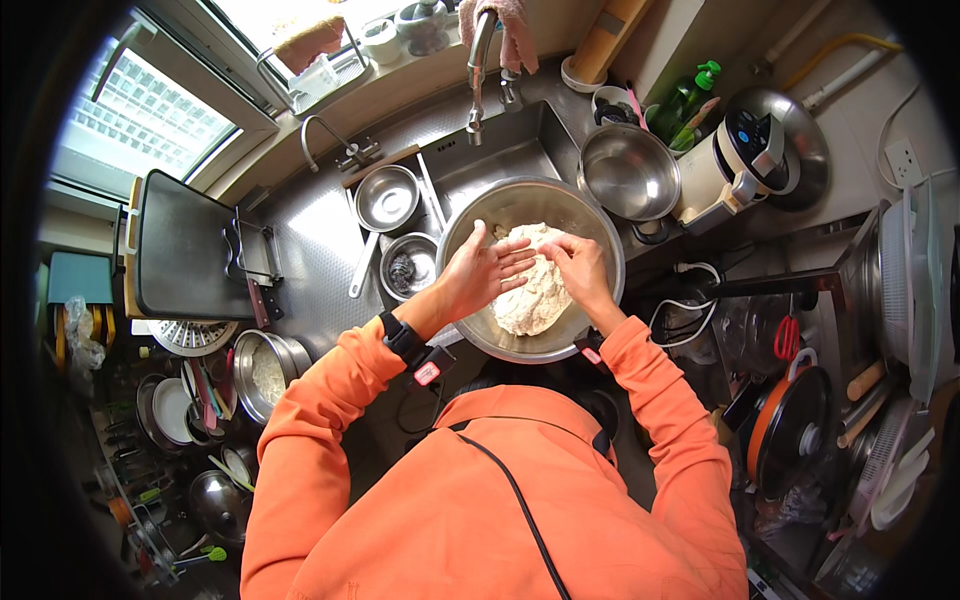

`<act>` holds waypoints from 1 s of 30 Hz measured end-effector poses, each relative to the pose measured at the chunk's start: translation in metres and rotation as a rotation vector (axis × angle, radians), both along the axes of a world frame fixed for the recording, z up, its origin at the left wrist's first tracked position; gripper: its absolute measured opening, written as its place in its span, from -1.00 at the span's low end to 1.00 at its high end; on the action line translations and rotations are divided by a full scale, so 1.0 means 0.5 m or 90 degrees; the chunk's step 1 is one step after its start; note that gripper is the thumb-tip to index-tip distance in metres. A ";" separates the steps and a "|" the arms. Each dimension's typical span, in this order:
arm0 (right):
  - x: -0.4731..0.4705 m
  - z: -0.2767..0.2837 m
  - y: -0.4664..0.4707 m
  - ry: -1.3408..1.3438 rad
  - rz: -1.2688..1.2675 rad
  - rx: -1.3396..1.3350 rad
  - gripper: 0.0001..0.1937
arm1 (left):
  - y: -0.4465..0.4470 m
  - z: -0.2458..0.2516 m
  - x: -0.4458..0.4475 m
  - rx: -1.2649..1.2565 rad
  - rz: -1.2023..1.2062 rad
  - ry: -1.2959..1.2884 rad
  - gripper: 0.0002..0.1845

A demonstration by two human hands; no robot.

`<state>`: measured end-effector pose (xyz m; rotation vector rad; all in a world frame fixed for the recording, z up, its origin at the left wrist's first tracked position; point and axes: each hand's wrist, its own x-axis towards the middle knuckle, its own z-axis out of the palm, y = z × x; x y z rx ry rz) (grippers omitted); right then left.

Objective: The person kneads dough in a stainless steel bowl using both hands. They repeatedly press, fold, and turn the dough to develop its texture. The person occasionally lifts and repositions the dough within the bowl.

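Note:
A large stainless steel bowl (480,330) sits at the front edge of the sink, with a rough lump of pale dough (532,300) inside it. My left hand (487,268) is over the bowl's left part, palm turned up and fingers spread, its fingertips close to the dough's left side. At the upper right of the dough is my right hand (581,266), fingers bent and fingertips near those of the left. Whether it pinches a bit of dough cannot be told. Both wrists wear dark straps.
Behind the bowl are the steel sink (555,142) and a faucet (477,82). Left of it stand a small saucepan (387,199) and a small bowl with a steel scourer (411,262). A steel pot (628,169) and an electric appliance (739,161) stand to the right. A black board (187,251) leans far left.

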<state>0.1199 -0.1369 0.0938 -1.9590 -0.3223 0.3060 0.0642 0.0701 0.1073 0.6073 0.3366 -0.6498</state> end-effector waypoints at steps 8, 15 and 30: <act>-0.085 0.034 0.081 0.119 0.183 0.057 -0.38 | -0.059 -0.010 0.018 0.034 0.200 0.122 -0.20; -0.126 0.126 0.076 0.106 0.285 0.065 -0.41 | -0.047 -0.035 0.028 0.119 0.219 0.089 -0.21; -0.056 0.008 0.040 0.311 0.107 0.133 -0.61 | -0.050 -0.017 0.007 -0.081 0.304 0.118 -0.21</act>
